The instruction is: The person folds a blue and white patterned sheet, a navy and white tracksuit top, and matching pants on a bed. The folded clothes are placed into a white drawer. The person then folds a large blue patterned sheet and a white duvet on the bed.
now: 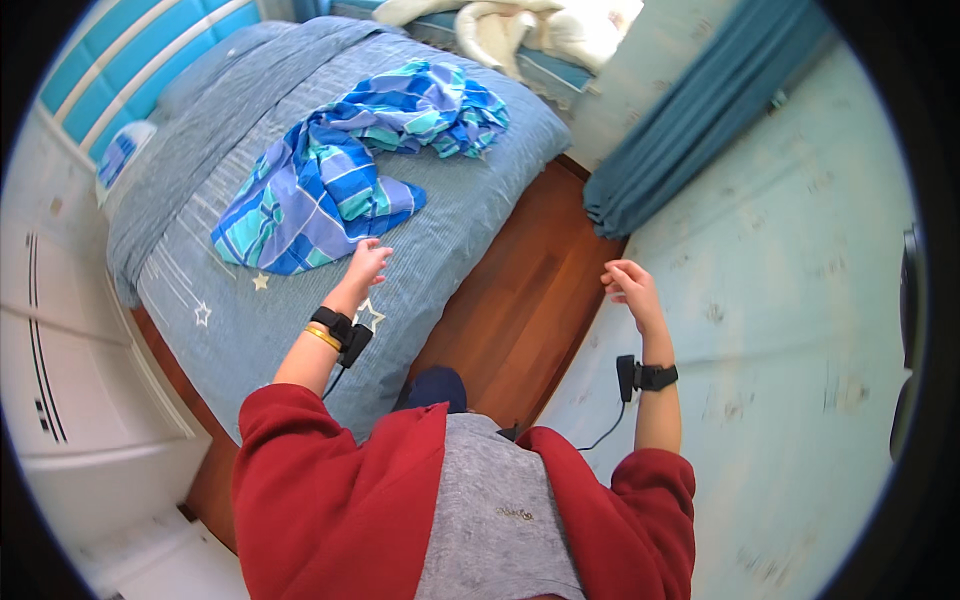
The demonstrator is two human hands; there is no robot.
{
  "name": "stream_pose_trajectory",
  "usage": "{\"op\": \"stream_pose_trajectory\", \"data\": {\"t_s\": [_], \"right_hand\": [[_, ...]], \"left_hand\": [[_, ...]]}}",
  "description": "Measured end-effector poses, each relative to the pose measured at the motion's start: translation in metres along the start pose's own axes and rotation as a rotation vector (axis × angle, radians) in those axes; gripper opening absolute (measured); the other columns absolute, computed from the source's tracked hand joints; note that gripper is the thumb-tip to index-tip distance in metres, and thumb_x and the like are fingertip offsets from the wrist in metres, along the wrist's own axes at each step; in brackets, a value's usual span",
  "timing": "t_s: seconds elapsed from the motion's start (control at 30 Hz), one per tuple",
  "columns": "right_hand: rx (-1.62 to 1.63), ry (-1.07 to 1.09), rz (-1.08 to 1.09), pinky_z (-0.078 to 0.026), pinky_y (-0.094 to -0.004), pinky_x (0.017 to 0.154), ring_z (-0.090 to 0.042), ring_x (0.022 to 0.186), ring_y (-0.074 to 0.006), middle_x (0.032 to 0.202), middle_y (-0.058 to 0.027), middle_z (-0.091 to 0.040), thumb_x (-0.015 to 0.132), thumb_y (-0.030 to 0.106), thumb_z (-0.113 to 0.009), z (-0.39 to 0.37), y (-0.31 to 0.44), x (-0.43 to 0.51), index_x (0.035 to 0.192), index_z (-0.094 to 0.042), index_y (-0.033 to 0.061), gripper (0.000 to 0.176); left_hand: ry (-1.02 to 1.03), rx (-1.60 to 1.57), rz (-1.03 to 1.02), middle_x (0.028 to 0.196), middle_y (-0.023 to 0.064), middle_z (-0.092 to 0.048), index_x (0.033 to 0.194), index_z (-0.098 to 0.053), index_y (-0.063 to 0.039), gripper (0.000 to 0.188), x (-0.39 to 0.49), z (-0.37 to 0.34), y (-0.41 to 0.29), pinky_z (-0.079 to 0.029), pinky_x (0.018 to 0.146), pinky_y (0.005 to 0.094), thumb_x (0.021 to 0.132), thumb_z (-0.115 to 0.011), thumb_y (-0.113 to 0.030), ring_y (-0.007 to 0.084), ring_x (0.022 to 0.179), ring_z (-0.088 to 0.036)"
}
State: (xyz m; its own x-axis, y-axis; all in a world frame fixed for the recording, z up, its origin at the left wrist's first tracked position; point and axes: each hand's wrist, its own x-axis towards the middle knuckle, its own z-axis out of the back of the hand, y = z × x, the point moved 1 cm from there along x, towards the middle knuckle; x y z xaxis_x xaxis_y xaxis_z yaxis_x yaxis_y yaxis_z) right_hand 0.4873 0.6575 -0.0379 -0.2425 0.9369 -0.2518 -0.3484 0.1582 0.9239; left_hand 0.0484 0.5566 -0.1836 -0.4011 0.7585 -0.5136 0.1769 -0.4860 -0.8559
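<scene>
Over the near part of the bed, my left hand is raised with its fingers apart and nothing in it. Just beyond its fingertips lies a crumpled plaid cloth in blue, lilac and turquoise, bunched in a curve across the bed. The blue-grey bedspread under it carries stripes and pale stars. My right hand hangs in the air by the patterned wall, fingers loosely curled and holding nothing. A black strap with a small device sits on each of my wrists.
A strip of brown wooden floor runs between bed and wall. The blue curtain hangs at the far right. A white plush item lies by the window. White cabinets and a blue headboard stand at the left.
</scene>
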Motion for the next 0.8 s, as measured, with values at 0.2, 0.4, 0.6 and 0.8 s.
{"op": "stream_pose_trajectory", "data": {"t_s": [0.2,0.4,0.6,0.8], "right_hand": [[-0.158,0.367,0.145,-0.042,-0.019,0.056,-0.053,0.07,-0.0058,0.083,0.0009,-0.059,0.085,0.019,-0.058,-0.066,0.054,0.183,0.107,-0.056,0.0079,0.025],[-0.479,0.519,0.324,-0.047,-0.0268,0.064,-0.054,0.073,-0.013,0.113,-0.0096,-0.049,0.075,0.02,-0.069,-0.128,0.064,0.326,0.127,-0.041,0.0089,0.06],[-0.855,0.568,0.437,-0.046,-0.0379,0.083,-0.055,0.098,-0.0303,0.133,-0.018,-0.033,0.066,0.024,-0.074,-0.187,0.081,0.421,0.136,-0.028,0.0152,0.084],[-1.086,0.679,0.69,-0.048,-0.0432,0.081,-0.054,0.104,-0.0395,0.145,-0.0229,-0.014,0.058,0.034,-0.08,-0.285,0.068,0.5,0.141,-0.015,0.0195,0.107]], "left_hand": [[-0.12,-0.25,0.294,0.142,0.0145,-0.022,0.141,-0.01,-0.015,0.087,0.069,0.029,-0.009,-0.042,0.084,0.0539,0.077,-0.065,-0.039,0.0334,0.118,-0.04],[-0.375,-0.323,0.365,0.146,0.0179,-0.012,0.141,0.01,-0.013,0.113,0.148,0.034,-0.037,-0.037,0.088,0.0621,0.07,-0.07,-0.049,0.0424,0.128,-0.025],[-0.695,-0.089,0.431,0.141,0.0262,-0.022,0.139,0.018,-0.009,0.126,0.208,0.036,-0.061,-0.034,0.094,0.0587,0.063,-0.074,-0.05,0.042,0.125,-0.033],[-0.822,0.257,0.416,0.117,0.0282,-0.049,0.129,-0.035,-0.002,0.072,0.238,0.05,-0.024,-0.041,0.092,0.0442,0.072,-0.067,-0.029,0.0403,0.108,-0.051]]}}
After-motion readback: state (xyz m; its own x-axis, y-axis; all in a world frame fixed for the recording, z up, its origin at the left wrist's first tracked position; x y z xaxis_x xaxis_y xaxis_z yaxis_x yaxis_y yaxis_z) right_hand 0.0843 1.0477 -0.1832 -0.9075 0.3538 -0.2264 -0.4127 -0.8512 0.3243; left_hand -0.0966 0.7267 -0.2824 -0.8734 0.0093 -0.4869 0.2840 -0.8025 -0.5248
